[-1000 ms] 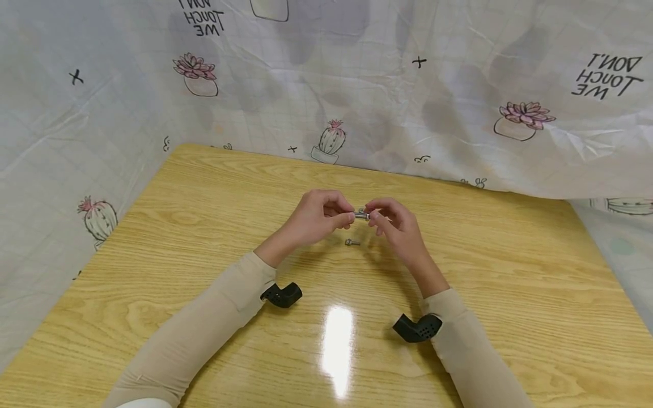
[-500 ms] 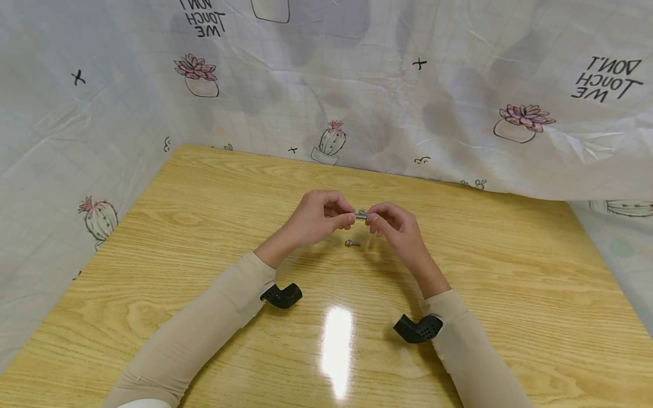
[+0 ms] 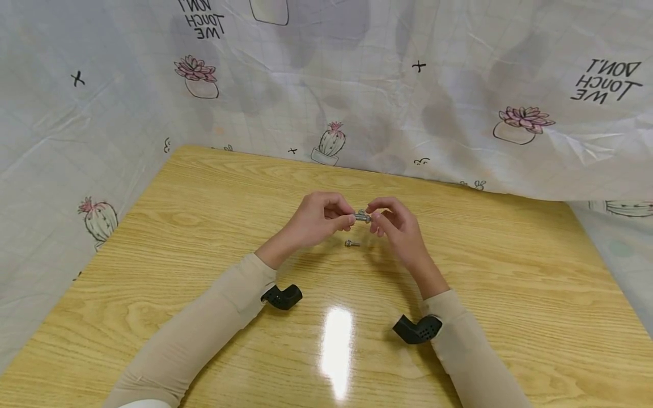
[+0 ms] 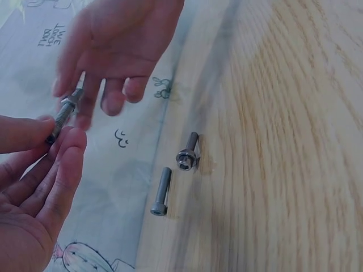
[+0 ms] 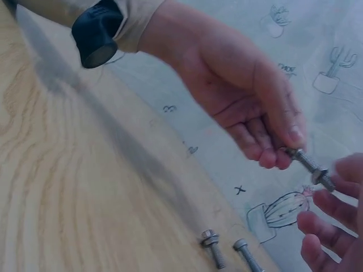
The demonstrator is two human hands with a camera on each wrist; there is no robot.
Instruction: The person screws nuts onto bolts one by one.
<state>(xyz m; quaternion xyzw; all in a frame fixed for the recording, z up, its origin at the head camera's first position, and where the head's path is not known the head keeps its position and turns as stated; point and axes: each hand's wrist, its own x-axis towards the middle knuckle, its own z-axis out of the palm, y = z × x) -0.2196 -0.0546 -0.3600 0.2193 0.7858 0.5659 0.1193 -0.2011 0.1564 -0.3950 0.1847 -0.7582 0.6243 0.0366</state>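
Note:
In the head view, my left hand (image 3: 318, 218) pinches the end of a metal bolt (image 3: 361, 217) between thumb and fingers, above the table. A hex nut (image 4: 72, 101) sits partway along its threads. My right hand (image 3: 400, 229) is at the bolt's free tip with its fingers loosely bent; in the right wrist view its thumb and fingers are spread around the tip, and the nut (image 5: 319, 175) shows uncovered. On the table lie a bolt with a nut and washer on it (image 4: 187, 156) and a plain socket-head bolt (image 4: 162, 192).
The wooden table (image 3: 245, 351) reaches back to a white printed curtain (image 3: 377, 102), which hangs behind and at the sides. Black wrist mounts (image 3: 282, 296) sit on both sleeves. The two loose bolts lie close together beneath the hands.
Half a second ago my right fingers covered the bolt's free end; now they are spread and shifted slightly right, leaving the nut in view. My left hand stays in place with the bolt.

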